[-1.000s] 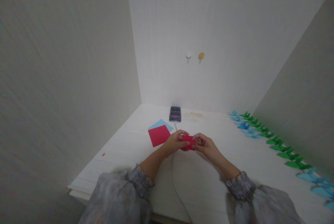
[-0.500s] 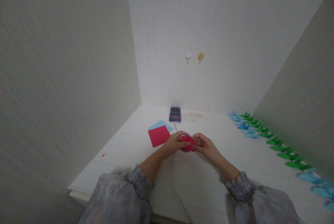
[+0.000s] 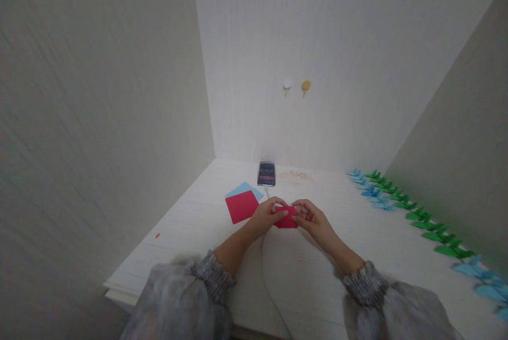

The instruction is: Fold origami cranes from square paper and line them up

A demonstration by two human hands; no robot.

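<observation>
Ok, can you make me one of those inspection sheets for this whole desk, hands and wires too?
Surface: white desk, with brownish marks near the back.
Things in use: folded red paper held up in both hands; flat red sheet partly over a blue sheet.
Clutter: phone at the back, small orange bit on the left, green shapes and blue shapes along the right.
Hands: left hand and right hand each pinch the folded red paper.
Cables: pale cable from the phone, passing behind the left hand to the near edge.
Surroundings: pale walls; white hook and yellow hook on the back one.
</observation>
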